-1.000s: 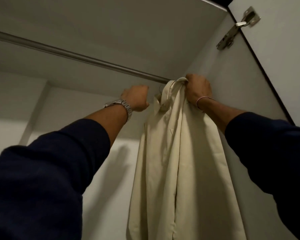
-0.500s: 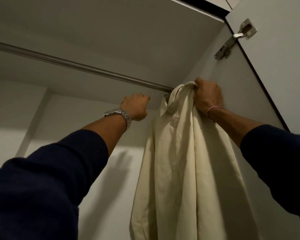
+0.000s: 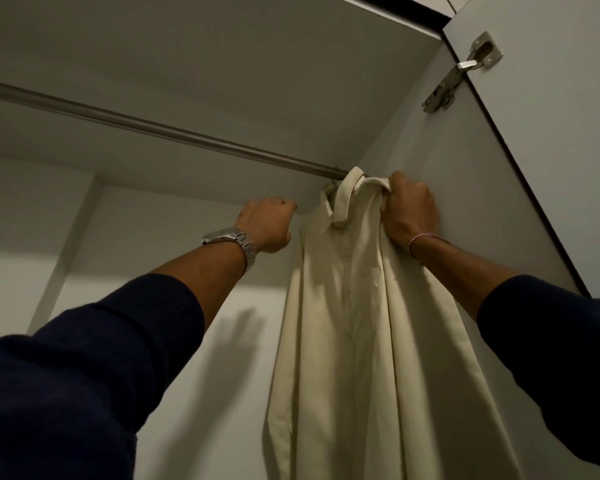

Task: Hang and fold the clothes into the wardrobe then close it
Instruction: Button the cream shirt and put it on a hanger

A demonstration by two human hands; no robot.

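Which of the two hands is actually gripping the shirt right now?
The right hand, the one with the thin bracelet, grips the cream shirt by its collar. The left hand, with the metal watch, is beside the shirt, apparently clear of it.

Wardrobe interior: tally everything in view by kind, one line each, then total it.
Cream collared cotton shirt, gripped at the collar by the right hand: 1
Round metal hanging rail: 1
Steel door hinge: 1
Silver metal-link wristwatch, at the left hand: 1
Pink-and-white thread bracelet: 1
Total: 5
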